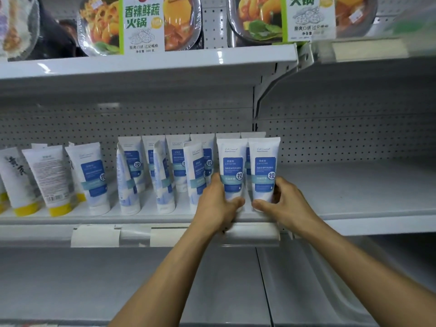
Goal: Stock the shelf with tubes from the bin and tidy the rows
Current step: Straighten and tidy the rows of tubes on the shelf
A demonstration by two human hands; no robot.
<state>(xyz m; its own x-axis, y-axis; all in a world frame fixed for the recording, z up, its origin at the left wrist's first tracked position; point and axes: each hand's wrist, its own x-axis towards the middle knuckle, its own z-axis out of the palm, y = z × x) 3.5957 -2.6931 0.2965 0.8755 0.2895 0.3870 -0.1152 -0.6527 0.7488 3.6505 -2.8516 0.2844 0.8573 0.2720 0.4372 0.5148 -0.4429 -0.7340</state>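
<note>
Several white tubes with blue labels stand cap-down in rows on the grey middle shelf [354, 208]. At the front right of the rows my left hand [217, 204] grips the lower part of one upright tube [232, 166]. Right beside it my right hand [280, 201] grips a second upright tube [264, 166]. The two tubes stand side by side, nearly touching. More tubes [165, 171] stand behind and to the left, some turned or leaning. The bin is out of view.
White tubes with yellow caps [49, 180] stand at the shelf's far left. Hotpot meal trays [141, 24] fill the shelf above. Price-tag holders [96, 236] hang on the shelf's front edge. A bare shelf section lies to the right, another below.
</note>
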